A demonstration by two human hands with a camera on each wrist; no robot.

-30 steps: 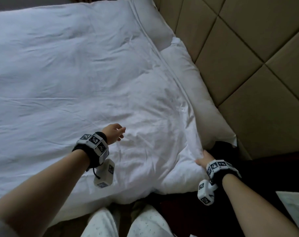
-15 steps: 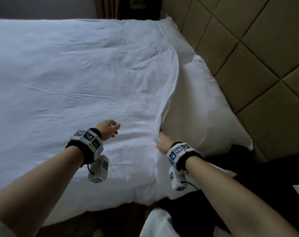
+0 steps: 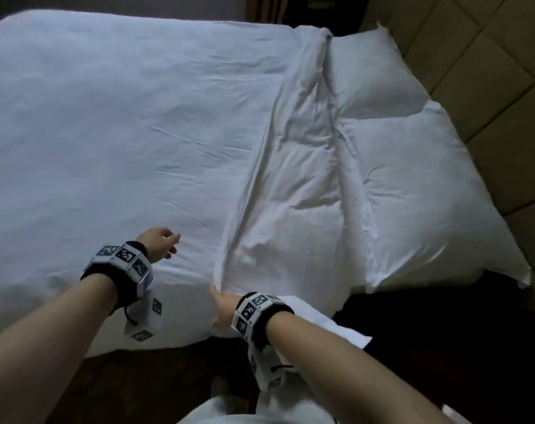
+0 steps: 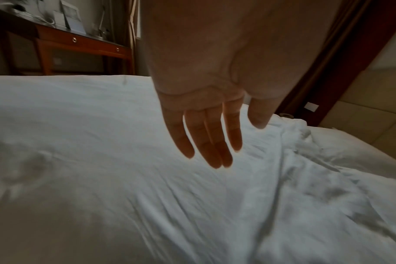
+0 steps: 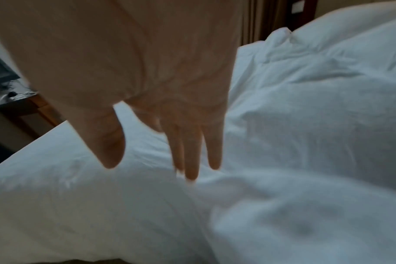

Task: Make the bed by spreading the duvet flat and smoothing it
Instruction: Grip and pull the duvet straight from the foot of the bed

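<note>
Both hands flat-fingered, gripping nothing: left hand (image 3: pixel 159 244) over duvet (image 3: pixel 122 133), right hand (image 3: pixel 225 307) at its bunched fold. Sweep fold toward pillows (image 3: pixel 428 194), light even pressure.

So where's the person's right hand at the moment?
In the head view, the right hand is at the near edge of the bed, fingers straight at the duvet's folded-back edge, right of the left hand.

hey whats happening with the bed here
A person is making the bed. The white duvet lies mostly flat, with a rumpled band left along its top edge beside the two pillows. The right hand, fingers straight, is at the near end of that fold. The left hand hovers open just above the duvet, gripping nothing.
</note>
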